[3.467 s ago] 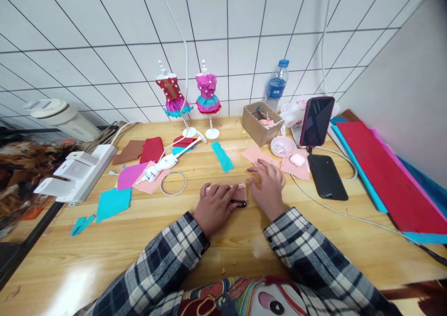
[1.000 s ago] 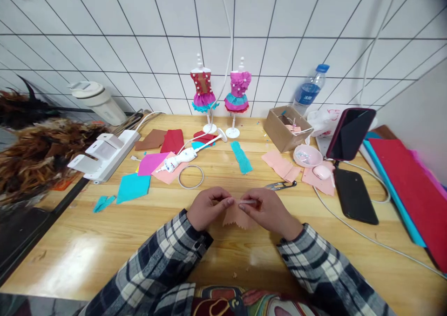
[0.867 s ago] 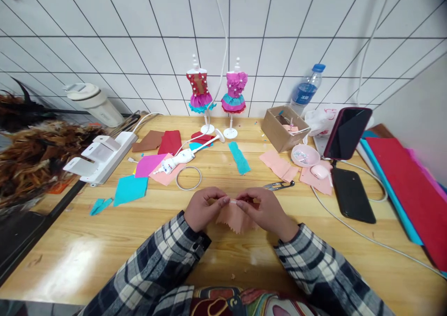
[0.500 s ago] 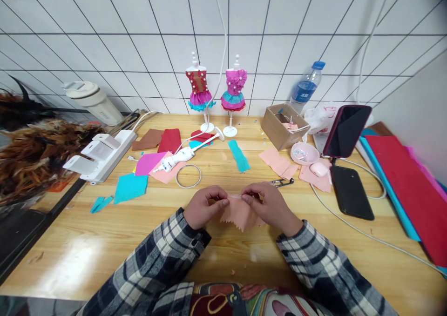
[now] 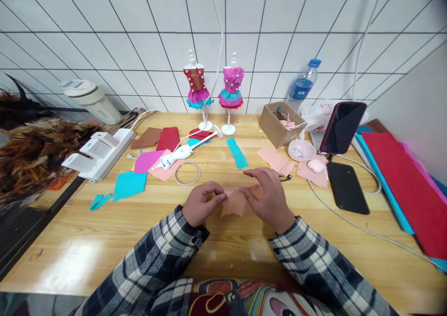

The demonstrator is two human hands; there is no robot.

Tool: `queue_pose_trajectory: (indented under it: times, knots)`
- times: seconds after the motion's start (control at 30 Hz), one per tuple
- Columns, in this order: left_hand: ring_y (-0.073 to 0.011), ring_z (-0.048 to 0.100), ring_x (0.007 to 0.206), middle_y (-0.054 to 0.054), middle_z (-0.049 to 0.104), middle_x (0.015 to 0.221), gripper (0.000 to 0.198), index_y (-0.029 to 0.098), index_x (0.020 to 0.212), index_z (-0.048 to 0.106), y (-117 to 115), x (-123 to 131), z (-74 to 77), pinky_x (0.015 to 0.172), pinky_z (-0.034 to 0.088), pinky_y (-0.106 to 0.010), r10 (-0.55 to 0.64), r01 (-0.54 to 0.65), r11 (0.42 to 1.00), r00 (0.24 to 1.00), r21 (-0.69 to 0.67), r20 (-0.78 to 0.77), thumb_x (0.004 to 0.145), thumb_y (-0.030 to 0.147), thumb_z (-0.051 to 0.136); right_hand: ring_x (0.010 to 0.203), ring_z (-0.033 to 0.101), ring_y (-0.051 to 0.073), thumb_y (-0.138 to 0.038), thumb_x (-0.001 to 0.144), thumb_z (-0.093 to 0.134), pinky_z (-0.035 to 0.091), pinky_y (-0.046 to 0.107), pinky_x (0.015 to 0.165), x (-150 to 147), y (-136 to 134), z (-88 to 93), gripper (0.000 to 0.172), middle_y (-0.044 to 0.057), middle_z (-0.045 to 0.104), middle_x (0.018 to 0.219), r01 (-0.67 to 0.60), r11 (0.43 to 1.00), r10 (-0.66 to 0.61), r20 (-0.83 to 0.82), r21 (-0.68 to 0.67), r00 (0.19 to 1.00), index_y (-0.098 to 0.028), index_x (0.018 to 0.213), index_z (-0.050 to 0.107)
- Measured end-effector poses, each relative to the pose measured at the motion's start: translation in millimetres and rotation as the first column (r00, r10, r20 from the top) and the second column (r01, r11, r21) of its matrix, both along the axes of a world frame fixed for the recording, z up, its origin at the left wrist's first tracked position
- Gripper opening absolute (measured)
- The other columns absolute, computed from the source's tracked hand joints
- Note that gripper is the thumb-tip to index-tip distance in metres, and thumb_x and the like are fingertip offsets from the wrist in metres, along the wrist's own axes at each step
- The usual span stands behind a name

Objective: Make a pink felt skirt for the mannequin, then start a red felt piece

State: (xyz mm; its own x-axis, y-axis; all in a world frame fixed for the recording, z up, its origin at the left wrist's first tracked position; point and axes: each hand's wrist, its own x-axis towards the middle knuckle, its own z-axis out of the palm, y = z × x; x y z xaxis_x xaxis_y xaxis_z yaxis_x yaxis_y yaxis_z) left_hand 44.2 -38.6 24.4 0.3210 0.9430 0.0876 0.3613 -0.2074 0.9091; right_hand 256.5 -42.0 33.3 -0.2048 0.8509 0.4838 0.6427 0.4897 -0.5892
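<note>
Tiled wall [image 5: 153, 9] shuts off the back of the worktop [image 5: 146, 255]; front edge sits by the person's body. Widest bare wood: front left and between the sleeves [image 5: 157, 251]. Sheets [image 5: 398, 185] fill the right side, power strip [image 5: 115, 153] the left. Left hand [image 5: 202, 203] pinched, thumb and forefinger, on the left end of the pink cloth [image 5: 233, 206], which spans both hands. Right hand [image 5: 270, 197]: thumb on cloth, forefinger spread apart; other fingers' hold can't tell. Ahead, by the wall: two upright dress forms [image 5: 197, 81], box [image 5: 274, 130]. Flat phone [image 5: 348, 188] right of right hand. Lying form [image 5: 178, 155] and ring [image 5: 186, 184] ahead of left hand. Teal strip [image 5: 237, 154] beyond cloth. Snips [image 5: 286, 178] mostly hidden, just beside right hand.
</note>
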Motion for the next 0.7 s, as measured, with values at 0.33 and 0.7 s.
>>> queue_pose_trajectory:
  times: [0.33, 0.7]
  knots:
    - [-0.016, 0.06, 0.069, -0.003, 0.066, 0.07, 0.017, 0.017, 0.073, 0.065, -11.5, 11.1, 1.4, 0.068, 0.046, -0.029, 0.051, -0.035, 0.974, 0.996, 0.225, -0.067, 0.086, 0.027, 0.06, 0.08, 0.066, 0.015, -0.023, 0.092, 0.057, 0.049, 0.027, 0.072, -19.6, -22.0, 0.6, 0.016, 0.002, 0.073, 0.088, -0.093, 0.995, 0.095, 0.068, -0.031, 0.993, -0.022, 0.097, 0.072]
    - [-0.0173, 0.057, 0.064, -0.005, 0.068, 0.067, 0.011, 0.018, 0.079, 0.07, -14.5, 13.3, 3.0, 0.063, 0.043, -0.032, 0.118, 0.093, 0.809, 0.942, 0.581, -0.316, 0.082, 0.016, 0.059, 0.082, 0.067, 0.017, -0.023, 0.09, 0.056, 0.049, 0.027, 0.074, -19.4, -22.3, 2.4, 0.014, 0.005, 0.074, 0.091, -0.081, 0.984, 0.086, 0.03, -0.158, 0.996, -0.022, 0.091, 0.07]
